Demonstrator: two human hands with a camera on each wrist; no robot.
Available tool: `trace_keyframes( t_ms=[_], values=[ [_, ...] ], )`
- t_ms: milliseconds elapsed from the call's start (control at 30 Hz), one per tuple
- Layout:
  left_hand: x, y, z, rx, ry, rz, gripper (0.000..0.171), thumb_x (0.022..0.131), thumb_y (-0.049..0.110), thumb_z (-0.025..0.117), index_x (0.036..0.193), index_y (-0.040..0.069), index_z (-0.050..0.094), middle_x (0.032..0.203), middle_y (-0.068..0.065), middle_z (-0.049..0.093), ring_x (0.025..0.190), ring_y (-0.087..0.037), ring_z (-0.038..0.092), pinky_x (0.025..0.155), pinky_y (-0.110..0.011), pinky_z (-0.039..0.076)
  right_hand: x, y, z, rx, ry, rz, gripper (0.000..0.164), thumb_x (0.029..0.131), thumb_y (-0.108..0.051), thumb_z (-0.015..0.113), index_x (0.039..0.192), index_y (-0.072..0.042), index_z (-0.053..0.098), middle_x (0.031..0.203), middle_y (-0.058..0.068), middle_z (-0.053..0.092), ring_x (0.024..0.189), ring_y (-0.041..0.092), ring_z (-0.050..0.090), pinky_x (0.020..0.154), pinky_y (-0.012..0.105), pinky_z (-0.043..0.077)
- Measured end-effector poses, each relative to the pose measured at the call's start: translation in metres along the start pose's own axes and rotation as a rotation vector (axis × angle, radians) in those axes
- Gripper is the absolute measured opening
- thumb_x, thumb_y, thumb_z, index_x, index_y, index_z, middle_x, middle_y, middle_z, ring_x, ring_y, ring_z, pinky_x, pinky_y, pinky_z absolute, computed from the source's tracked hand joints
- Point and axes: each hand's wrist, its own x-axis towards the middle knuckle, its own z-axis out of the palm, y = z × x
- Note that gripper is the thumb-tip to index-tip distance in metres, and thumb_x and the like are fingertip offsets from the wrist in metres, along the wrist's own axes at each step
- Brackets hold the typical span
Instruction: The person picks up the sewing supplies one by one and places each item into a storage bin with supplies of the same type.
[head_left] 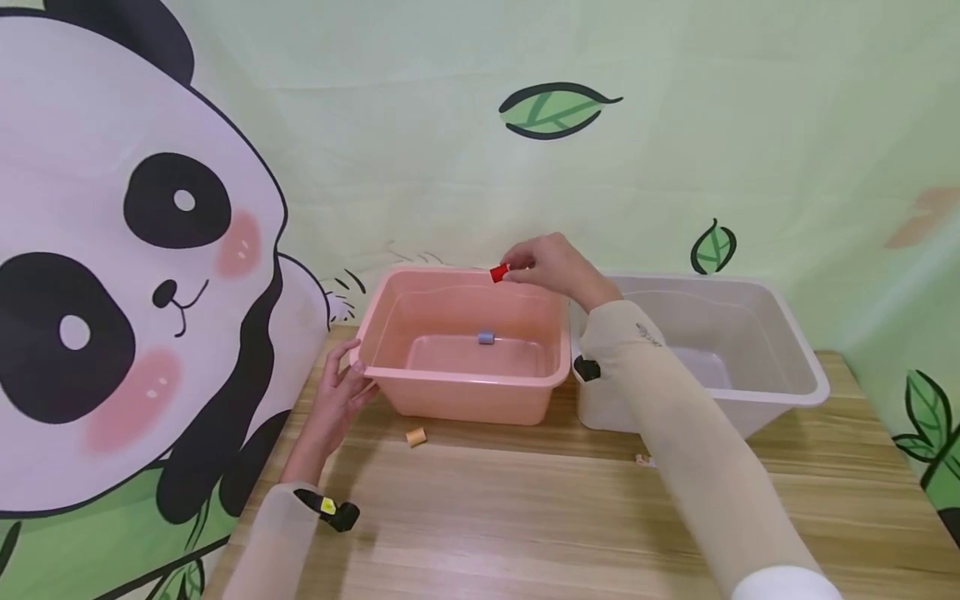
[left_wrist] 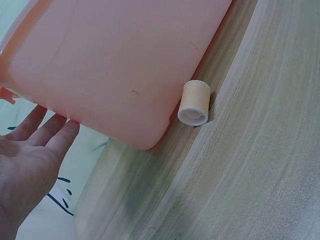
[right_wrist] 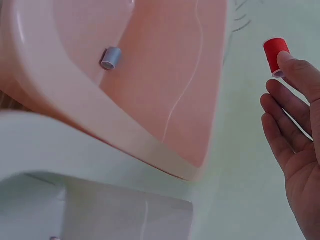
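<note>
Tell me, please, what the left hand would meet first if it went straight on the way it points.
Most likely the pink bin: the left hand has its fingertips at the bin's outer side, though exact contact is hard to judge.

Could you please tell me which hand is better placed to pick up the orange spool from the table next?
Probably the left hand: it is nearer the orange spool and holds no spool, though it touches the pink bin. The right hand is farther off and pinches the red spool.
</note>
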Motion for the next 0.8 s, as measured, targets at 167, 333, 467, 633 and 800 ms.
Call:
trace_keyframes(
  t_ms=[167, 333, 467, 633, 800],
  values=[
    [-0.001, 0.000, 0.001, -0.003, 0.004, 0.002, 0.042, 0.109, 0.024, 0.049, 0.147, 0.029, 0.032, 0.160, -0.018, 0.024, 0.144, -0.044, 0.038, 0.111, -0.053, 0.037, 0.001, 0.005, 0.004, -0.028, 0.012, 0.016, 0.029, 0.097, -0.025, 0.071, 0.125, -0.017, 0.070, 0.116, 0.002, 0.069, 0.107, 0.021, 0.062, 0.093, 0.034, 0.057],
    [-0.001, 0.000, 0.002, 0.001, 0.001, -0.002, 0.045, 0.108, 0.026, 0.050, 0.148, 0.029, 0.031, 0.161, -0.018, 0.024, 0.144, -0.043, 0.037, 0.111, -0.053, 0.037, 0.001, 0.007, 0.005, -0.046, 0.047, 0.055, 0.031, 0.096, -0.027, 0.072, 0.125, -0.016, 0.069, 0.116, 0.003, 0.068, 0.105, 0.022, 0.061, 0.093, 0.034, 0.057],
    [0.000, -0.001, 0.001, 0.008, -0.001, -0.002, 0.045, 0.108, 0.027, 0.051, 0.148, 0.029, 0.031, 0.161, -0.019, 0.024, 0.144, -0.044, 0.037, 0.111, -0.053, 0.037, 0.003, 0.005, 0.007, -0.053, 0.052, 0.069, 0.030, 0.095, -0.028, 0.073, 0.123, -0.019, 0.070, 0.118, 0.001, 0.067, 0.108, 0.021, 0.060, 0.095, 0.035, 0.056],
    [0.000, -0.002, 0.000, -0.001, -0.009, 0.008, 0.044, 0.109, 0.024, 0.050, 0.149, 0.028, 0.030, 0.160, -0.019, 0.026, 0.144, -0.044, 0.037, 0.112, -0.054, 0.036, 0.007, 0.004, 0.011, -0.092, 0.042, 0.062, 0.031, 0.093, -0.028, 0.076, 0.122, -0.021, 0.070, 0.122, 0.000, 0.064, 0.113, 0.020, 0.056, 0.097, 0.036, 0.055],
    [0.000, -0.002, 0.000, 0.008, -0.009, 0.011, 0.044, 0.109, 0.024, 0.049, 0.149, 0.028, 0.030, 0.160, -0.019, 0.025, 0.144, -0.044, 0.038, 0.112, -0.054, 0.037, 0.009, 0.005, 0.015, -0.107, 0.039, 0.079, 0.028, 0.095, -0.029, 0.073, 0.121, -0.020, 0.069, 0.118, -0.001, 0.064, 0.110, 0.020, 0.056, 0.095, 0.035, 0.055]
  ],
)
